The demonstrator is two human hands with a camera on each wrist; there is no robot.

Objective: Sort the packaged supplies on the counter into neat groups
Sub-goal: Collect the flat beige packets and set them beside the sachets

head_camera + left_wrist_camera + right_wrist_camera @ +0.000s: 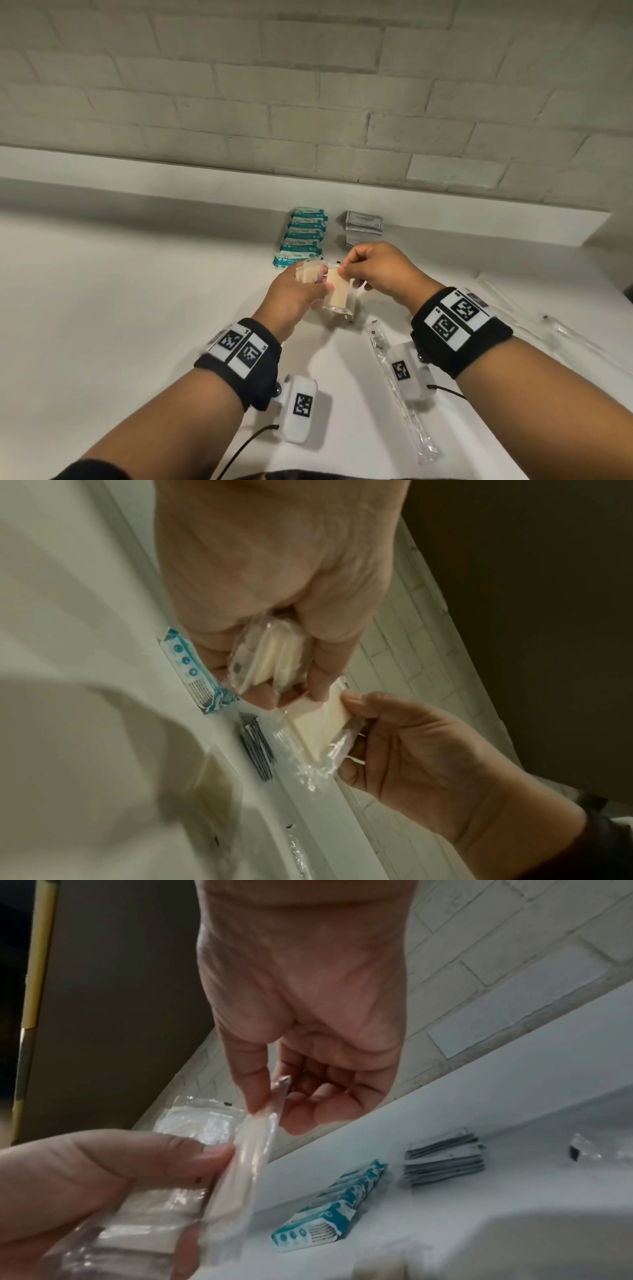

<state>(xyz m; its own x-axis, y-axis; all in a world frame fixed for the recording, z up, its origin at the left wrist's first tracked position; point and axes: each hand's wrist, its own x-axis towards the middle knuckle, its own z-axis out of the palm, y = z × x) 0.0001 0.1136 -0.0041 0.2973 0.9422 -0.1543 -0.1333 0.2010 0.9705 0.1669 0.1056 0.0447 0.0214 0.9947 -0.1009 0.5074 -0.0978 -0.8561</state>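
Both hands are up over the middle of the bench, working the same clear packets of cream-coloured pads. The left hand (297,291) has its fingers curled round a small bunch of these packets (267,653), clamped between thumb and fingers. The right hand (376,274) pinches the top edge of one more clear pad packet (337,291) between thumb and forefinger, and the left thumb presses on that same packet too, so the two hands share it. It hangs just above the bench (137,308), not lying on it.

Just behind the hands there's a tidy row of teal-and-white packs (303,236), overlapping like shingles and running back toward the wall. Right beside that row, on its right, sits a small stack of grey sachets (363,222), apart from the teal ones but close.

Nearer the person, under the right wrist, a long clear-wrapped item (400,390) lies flat on the bench, pointing away from the body; can't tell what's inside. Further right there's more long clear wrapping (561,334), too faint to make out.

A white brick wall (308,85) runs behind it all.
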